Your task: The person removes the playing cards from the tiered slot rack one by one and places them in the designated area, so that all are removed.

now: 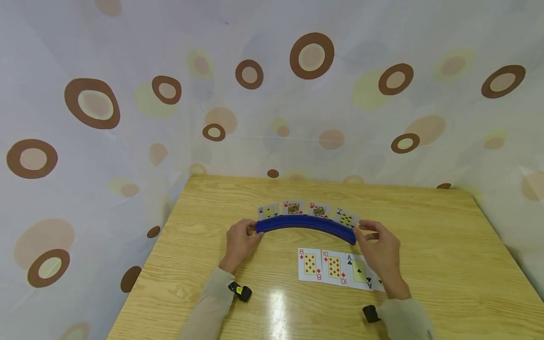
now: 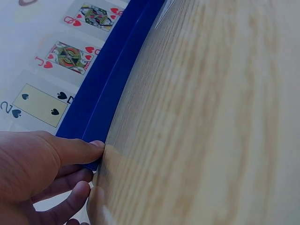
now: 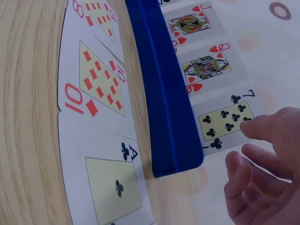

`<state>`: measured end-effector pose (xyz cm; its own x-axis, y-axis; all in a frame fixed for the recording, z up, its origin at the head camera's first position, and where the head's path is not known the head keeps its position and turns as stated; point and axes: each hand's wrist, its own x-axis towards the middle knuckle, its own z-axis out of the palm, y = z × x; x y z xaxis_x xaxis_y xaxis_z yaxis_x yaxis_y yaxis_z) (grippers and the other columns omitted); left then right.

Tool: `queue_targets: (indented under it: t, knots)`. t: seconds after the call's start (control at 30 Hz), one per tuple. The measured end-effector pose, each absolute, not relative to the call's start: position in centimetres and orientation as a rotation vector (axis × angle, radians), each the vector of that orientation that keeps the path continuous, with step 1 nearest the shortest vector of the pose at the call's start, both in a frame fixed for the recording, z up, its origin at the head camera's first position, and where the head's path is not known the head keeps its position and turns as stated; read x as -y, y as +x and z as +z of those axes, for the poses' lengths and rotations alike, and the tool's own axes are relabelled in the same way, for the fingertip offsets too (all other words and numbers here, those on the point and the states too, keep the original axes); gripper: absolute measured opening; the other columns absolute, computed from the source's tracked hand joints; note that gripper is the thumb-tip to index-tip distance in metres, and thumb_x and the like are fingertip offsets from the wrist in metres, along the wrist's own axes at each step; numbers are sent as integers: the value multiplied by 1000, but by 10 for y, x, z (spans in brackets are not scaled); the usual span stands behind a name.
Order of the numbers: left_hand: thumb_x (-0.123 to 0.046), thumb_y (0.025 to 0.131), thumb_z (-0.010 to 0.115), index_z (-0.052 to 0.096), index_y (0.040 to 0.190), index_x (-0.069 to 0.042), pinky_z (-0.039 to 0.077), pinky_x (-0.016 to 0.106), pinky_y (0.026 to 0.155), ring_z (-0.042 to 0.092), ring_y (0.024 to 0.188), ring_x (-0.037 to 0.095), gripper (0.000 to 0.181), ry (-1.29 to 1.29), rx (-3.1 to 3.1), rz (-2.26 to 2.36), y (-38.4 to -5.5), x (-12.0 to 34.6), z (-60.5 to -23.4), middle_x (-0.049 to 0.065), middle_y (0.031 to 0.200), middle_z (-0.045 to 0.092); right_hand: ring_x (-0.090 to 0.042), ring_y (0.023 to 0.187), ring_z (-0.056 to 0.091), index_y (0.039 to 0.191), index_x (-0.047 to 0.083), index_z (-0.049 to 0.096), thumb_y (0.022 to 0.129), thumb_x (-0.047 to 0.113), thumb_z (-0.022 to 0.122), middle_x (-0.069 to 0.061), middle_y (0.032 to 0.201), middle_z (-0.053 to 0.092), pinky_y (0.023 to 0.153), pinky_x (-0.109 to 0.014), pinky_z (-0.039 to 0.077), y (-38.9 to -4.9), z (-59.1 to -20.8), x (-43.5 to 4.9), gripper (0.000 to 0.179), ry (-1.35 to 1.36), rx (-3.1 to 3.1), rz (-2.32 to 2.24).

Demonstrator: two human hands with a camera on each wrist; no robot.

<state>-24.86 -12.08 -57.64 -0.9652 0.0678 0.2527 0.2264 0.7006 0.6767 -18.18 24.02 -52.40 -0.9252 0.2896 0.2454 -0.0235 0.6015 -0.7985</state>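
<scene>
A curved blue card holder (image 1: 303,220) stands on the table, with playing cards upright in its slot. My left hand (image 1: 240,243) pinches its left end between thumb and fingers, beside the two of spades (image 2: 40,105). Further along stand the jack of hearts (image 2: 69,57), the queen of hearts (image 3: 206,68) and the seven of clubs (image 3: 218,121). At the right end is my right hand (image 1: 382,248), fingers loosely bent and gripping nothing. One of its fingertips overlaps the seven's edge in the right wrist view.
In front of the holder lie the eight of diamonds (image 1: 309,264), ten of diamonds (image 1: 334,267) and ace of clubs (image 1: 359,271), face up in a row. Another card (image 1: 379,282) is partly hidden under the right wrist. A patterned curtain (image 1: 272,104) surrounds the wooden table (image 1: 191,264).
</scene>
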Motion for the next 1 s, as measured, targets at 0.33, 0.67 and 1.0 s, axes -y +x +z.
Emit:
queue_targets:
  t: [0.33,0.67,1.0]
  knots:
    - [-14,90,89,81,108,-2,49,35,77,69,80,19,23,-240,2698,-1082,-247,120,-576,10,96,82,-16,86,71,121,4,77,102,13,75,-18,116,81,62,-16,47,-192,-532,-234,21,-266,2496,1191]
    - [-14,90,90,82,108,-3,52,38,79,71,82,20,23,-225,2698,-1098,-248,120,-576,10,97,83,-36,94,75,117,3,76,105,11,70,-21,116,80,70,-14,46,-191,-534,-235,16,-252,2473,1158]
    - [-15,90,89,82,110,-3,55,39,80,73,83,20,24,-223,2703,-1104,-249,119,-576,11,99,83,-37,95,74,116,3,76,105,12,71,-21,116,80,73,-6,40,-186,-532,-238,16,-279,2428,1160]
